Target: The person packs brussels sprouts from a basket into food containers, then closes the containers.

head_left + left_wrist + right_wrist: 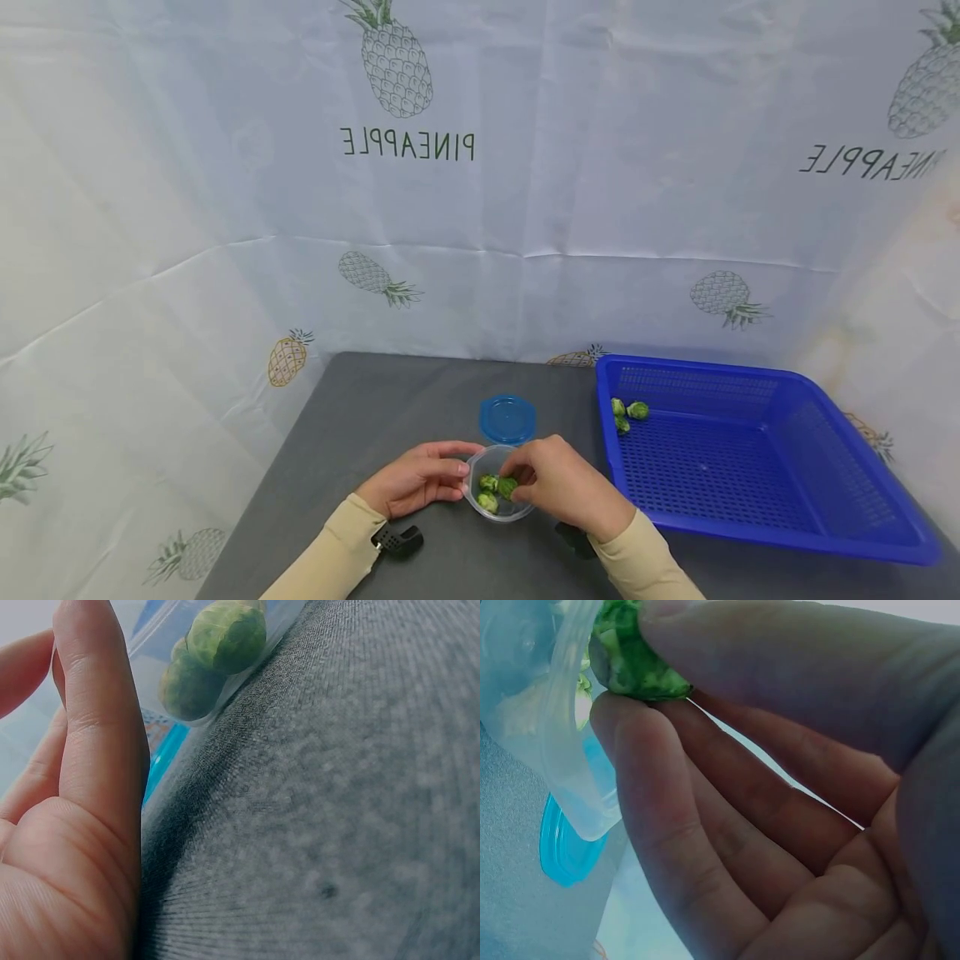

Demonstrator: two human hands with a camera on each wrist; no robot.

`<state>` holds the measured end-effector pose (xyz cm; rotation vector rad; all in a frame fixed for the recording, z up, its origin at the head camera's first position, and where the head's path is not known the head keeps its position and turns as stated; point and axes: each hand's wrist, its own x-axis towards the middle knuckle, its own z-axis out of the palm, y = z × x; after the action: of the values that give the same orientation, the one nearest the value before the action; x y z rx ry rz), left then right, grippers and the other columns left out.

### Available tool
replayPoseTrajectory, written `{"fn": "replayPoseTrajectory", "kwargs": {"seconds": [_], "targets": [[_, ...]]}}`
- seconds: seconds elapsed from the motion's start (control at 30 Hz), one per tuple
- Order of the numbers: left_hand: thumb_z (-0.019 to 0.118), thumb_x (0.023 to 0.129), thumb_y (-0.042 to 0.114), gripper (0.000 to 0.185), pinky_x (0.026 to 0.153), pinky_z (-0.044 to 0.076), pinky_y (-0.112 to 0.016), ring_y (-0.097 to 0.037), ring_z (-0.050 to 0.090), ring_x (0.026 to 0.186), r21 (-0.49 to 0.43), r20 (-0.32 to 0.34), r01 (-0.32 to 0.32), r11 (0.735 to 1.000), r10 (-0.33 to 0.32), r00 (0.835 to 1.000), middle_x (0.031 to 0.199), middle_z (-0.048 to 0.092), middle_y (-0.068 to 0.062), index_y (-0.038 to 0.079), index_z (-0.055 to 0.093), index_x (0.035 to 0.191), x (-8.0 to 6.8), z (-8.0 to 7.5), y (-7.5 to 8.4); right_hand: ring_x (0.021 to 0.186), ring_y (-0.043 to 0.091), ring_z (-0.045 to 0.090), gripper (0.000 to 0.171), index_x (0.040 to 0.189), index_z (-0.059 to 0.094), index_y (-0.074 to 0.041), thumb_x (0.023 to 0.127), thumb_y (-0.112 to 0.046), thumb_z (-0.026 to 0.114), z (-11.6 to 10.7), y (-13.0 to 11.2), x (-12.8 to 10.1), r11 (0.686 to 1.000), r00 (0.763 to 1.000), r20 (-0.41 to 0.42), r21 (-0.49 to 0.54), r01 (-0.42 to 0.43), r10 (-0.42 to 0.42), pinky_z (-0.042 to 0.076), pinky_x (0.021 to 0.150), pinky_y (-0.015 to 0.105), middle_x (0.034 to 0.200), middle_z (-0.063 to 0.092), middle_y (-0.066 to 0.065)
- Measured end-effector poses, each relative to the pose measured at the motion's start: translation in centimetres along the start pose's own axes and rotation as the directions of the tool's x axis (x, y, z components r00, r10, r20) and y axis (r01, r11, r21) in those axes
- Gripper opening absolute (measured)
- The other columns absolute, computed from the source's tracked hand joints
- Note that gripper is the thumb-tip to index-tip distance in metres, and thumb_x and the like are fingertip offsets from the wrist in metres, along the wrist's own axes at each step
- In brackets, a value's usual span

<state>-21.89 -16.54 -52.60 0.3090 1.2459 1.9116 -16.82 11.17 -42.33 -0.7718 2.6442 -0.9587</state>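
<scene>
A clear round plastic container (501,510) stands on the grey table, with several Brussels sprouts (487,502) in it. My left hand (422,480) holds its left side, fingers and thumb at the rim. In the left wrist view, sprouts (227,636) show through the clear wall beside that hand (94,772). Between thumb and fingertips, my right hand (570,483) pinches a green Brussels sprout (507,487) over the container's right half. The right wrist view shows this sprout (641,664) close to the container wall (566,750).
A blue lid (507,419) lies on the table (405,400) just beyond the container. To the right stands a large blue plastic basket (780,533), with a few Brussels sprouts (637,410) in its far left corner. A pineapple-print curtain (525,200) hangs behind the table.
</scene>
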Motion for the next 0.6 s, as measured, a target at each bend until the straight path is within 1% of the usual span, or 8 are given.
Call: {"fn": "replayPoseTrajectory", "kwargs": {"seconds": [0.17, 0.27, 0.47, 0.6], "targets": [[0.058, 0.111, 0.005, 0.049, 0.087, 0.065, -0.023, -0.010, 0.073, 0.091, -0.007, 0.009, 0.003, 1.000, -0.003, 1.000, 0.110, 0.073, -0.004, 0.006, 0.051, 0.159, 0.00, 0.02, -0.02, 0.082, 0.005, 0.071, 0.023, 0.106, 0.085, -0.008, 0.085, 0.003, 0.086, 0.16, -0.21, -0.18, 1.000, 1.000, 0.006, -0.026, 0.014, -0.014, 0.061, 0.072, 0.024, 0.096, 0.080, 0.000], [0.058, 0.110, 0.005, 0.049, 0.087, 0.065, -0.023, -0.010, 0.073, 0.091, -0.007, 0.005, 0.006, 1.000, -0.006, 1.000, 0.111, 0.073, -0.004, 0.006, 0.051, 0.159, 0.02, 0.06, -0.01, 0.081, 0.003, 0.069, 0.023, 0.104, 0.085, -0.008, 0.085, 0.004, 0.085, 0.27, -0.34, -0.28, 0.998, 1.000, 0.009, -0.051, 0.030, -0.029, 0.060, 0.071, 0.023, 0.095, 0.080, 0.000], [0.060, 0.109, 0.005, 0.050, 0.085, 0.066, -0.023, -0.010, 0.074, 0.089, -0.004, -0.016, 0.005, 1.000, -0.005, 1.000, 0.111, 0.072, -0.005, 0.006, 0.052, 0.158, 0.02, 0.12, 0.08, 0.070, -0.001, 0.058, 0.020, 0.098, 0.086, -0.009, 0.084, 0.005, 0.084, 0.70, -0.60, -0.03, 0.992, 0.999, 0.009, -0.120, 0.047, -0.046, 0.052, 0.062, 0.021, 0.086, 0.077, -0.005], [0.060, 0.109, 0.005, 0.049, 0.085, 0.066, -0.023, -0.010, 0.074, 0.089, -0.004, -0.019, 0.005, 1.000, -0.005, 1.000, 0.110, 0.073, -0.005, 0.005, 0.053, 0.158, 0.02, 0.11, 0.10, 0.069, -0.002, 0.060, 0.018, 0.095, 0.086, -0.009, 0.085, 0.005, 0.083, 0.88, -0.65, 0.10, 0.990, 0.999, 0.011, -0.135, 0.040, -0.039, 0.052, 0.061, 0.020, 0.085, 0.078, -0.003]]}}
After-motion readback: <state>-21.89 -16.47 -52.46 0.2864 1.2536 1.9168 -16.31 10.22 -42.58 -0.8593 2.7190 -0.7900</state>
